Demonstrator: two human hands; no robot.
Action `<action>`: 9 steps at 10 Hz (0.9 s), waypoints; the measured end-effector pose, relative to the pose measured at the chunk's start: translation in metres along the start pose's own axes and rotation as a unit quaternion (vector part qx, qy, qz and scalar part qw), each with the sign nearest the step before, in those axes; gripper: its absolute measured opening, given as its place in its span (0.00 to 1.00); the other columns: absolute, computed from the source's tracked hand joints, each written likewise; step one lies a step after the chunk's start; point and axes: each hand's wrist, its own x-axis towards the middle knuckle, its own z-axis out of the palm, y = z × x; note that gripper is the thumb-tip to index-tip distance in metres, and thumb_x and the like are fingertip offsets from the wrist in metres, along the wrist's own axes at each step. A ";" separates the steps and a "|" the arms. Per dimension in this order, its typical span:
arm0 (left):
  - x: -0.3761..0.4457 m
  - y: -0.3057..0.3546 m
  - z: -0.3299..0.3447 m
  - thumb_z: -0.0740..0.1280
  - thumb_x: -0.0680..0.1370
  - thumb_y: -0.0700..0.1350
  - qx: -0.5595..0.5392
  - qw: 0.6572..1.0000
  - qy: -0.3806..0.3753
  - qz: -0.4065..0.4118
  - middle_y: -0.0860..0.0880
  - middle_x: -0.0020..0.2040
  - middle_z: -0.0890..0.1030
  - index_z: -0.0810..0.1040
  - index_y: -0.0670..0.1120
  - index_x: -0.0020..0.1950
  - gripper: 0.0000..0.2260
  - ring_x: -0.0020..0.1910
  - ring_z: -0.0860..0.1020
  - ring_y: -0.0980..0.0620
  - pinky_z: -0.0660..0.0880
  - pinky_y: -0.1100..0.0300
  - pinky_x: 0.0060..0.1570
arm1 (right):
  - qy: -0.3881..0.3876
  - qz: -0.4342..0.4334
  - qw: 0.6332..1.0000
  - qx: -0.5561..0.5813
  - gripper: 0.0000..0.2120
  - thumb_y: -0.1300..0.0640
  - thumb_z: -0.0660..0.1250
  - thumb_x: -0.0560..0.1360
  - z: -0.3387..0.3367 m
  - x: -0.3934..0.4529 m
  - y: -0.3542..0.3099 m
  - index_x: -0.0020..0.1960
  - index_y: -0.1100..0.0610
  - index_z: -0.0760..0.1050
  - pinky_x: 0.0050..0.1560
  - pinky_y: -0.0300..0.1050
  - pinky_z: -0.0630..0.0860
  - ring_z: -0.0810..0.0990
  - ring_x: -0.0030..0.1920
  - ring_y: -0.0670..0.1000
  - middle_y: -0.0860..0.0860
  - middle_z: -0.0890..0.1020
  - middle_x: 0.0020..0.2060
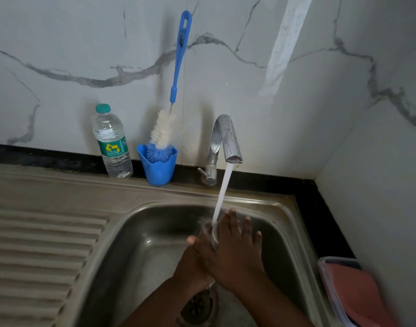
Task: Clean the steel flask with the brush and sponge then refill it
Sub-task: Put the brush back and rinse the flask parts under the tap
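Both hands, the right hand [235,253] lying flat over the left hand [197,253], are rinsing together under the tap [223,140]; the brush [176,90] beyond them is standing unused, no flask visible.

Bottle brush [172,95]: blue handle, white-and-blue bristles, standing head-down in a blue cup [157,169] at 11 o'clock of the basin, handle leaning on the wall. Flask and sponge not visible.
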 end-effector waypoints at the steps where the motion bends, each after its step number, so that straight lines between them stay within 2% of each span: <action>1: 0.002 0.009 0.000 0.70 0.78 0.40 0.056 0.996 0.010 0.070 0.52 0.71 0.72 0.62 0.46 0.76 0.29 0.59 0.71 0.66 0.65 0.82 0.50 | -0.007 -0.050 0.998 -0.040 0.47 0.23 0.41 0.69 -0.006 -0.002 -0.004 0.79 0.48 0.40 0.70 0.64 0.30 0.31 0.76 0.58 0.49 0.36 0.77; 2: 0.015 0.006 -0.013 0.71 0.66 0.72 0.157 0.970 0.108 0.148 0.53 0.60 0.81 0.75 0.59 0.64 0.31 0.60 0.79 0.57 0.76 0.55 0.63 | -0.001 -0.050 0.997 -0.066 0.47 0.22 0.40 0.67 -0.008 -0.018 0.003 0.78 0.46 0.35 0.68 0.62 0.26 0.33 0.77 0.55 0.46 0.38 0.78; 3: 0.018 0.011 -0.015 0.73 0.72 0.62 0.134 0.982 0.083 0.100 0.62 0.64 0.77 0.71 0.65 0.68 0.26 0.64 0.76 0.61 0.74 0.51 0.65 | -0.005 -0.003 0.995 -0.097 0.49 0.21 0.37 0.65 -0.011 -0.018 0.014 0.78 0.46 0.36 0.69 0.67 0.29 0.35 0.77 0.57 0.44 0.40 0.78; 4: 0.015 0.008 -0.011 0.74 0.74 0.44 0.119 0.989 0.076 0.043 0.61 0.71 0.66 0.61 0.55 0.77 0.35 0.71 0.69 0.58 0.71 0.54 0.69 | 0.020 0.009 0.998 -0.050 0.50 0.21 0.39 0.66 -0.013 -0.002 0.015 0.79 0.49 0.39 0.71 0.70 0.35 0.36 0.77 0.59 0.47 0.43 0.79; 5: 0.013 0.006 -0.005 0.73 0.75 0.39 0.128 0.990 0.035 0.045 0.57 0.67 0.67 0.59 0.49 0.77 0.35 0.67 0.68 0.59 0.67 0.72 0.64 | 0.038 -0.039 0.997 -0.057 0.46 0.22 0.43 0.69 -0.014 0.008 0.004 0.79 0.47 0.44 0.71 0.69 0.33 0.35 0.77 0.60 0.48 0.42 0.79; 6: 0.010 0.023 -0.009 0.65 0.79 0.32 0.124 0.990 0.025 0.065 0.65 0.62 0.66 0.58 0.50 0.76 0.30 0.63 0.70 0.65 0.56 0.89 0.47 | 0.040 -0.083 0.994 -0.059 0.43 0.23 0.44 0.70 -0.013 -0.002 -0.006 0.78 0.44 0.44 0.70 0.66 0.30 0.33 0.76 0.57 0.48 0.41 0.79; 7: 0.017 0.027 -0.019 0.73 0.75 0.45 0.112 0.986 0.086 0.084 0.67 0.57 0.77 0.70 0.58 0.66 0.23 0.57 0.76 0.71 0.67 0.82 0.48 | 0.039 -0.075 0.994 -0.064 0.46 0.23 0.41 0.68 -0.011 -0.021 0.004 0.78 0.45 0.39 0.71 0.65 0.29 0.32 0.76 0.54 0.45 0.40 0.78; 8: 0.023 0.028 -0.027 0.76 0.70 0.54 0.109 0.985 0.093 0.094 0.65 0.54 0.80 0.73 0.61 0.63 0.23 0.57 0.77 0.68 0.71 0.73 0.54 | 0.027 -0.053 0.994 -0.089 0.46 0.23 0.37 0.67 -0.011 -0.025 0.020 0.78 0.45 0.37 0.71 0.66 0.31 0.31 0.75 0.54 0.43 0.40 0.78; 9: 0.019 0.033 -0.024 0.71 0.73 0.54 0.133 0.982 0.078 0.113 0.64 0.52 0.78 0.71 0.64 0.59 0.17 0.52 0.76 0.71 0.70 0.74 0.51 | 0.050 -0.029 0.997 -0.046 0.46 0.22 0.43 0.69 -0.014 -0.010 0.024 0.79 0.47 0.43 0.73 0.67 0.37 0.37 0.77 0.57 0.46 0.46 0.79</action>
